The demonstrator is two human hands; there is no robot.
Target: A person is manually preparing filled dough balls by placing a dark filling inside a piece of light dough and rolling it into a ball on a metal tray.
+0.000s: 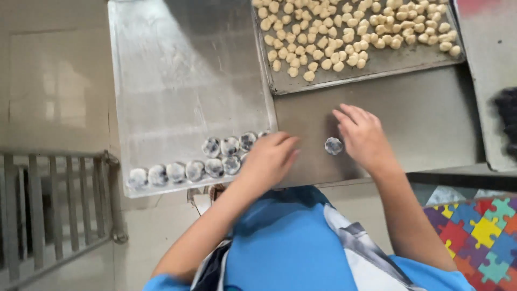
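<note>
My left hand (272, 156) rests palm down at the near right corner of a large metal tray (183, 70), beside several round, dark-filled dough pieces (215, 159) lined up along the tray's near edge. My right hand (362, 134) lies flat on the steel table (425, 113), fingers apart, just right of a single flattened dough round (333, 145). Neither hand grips anything that I can see.
A second metal tray (377, 67) at the back holds several small pale dough balls (344, 32). A metal railing (54, 210) stands at the lower left. A coloured puzzle-pattern mat (479, 237) covers the floor at the lower right. A dark object (507, 116) sits at the right edge.
</note>
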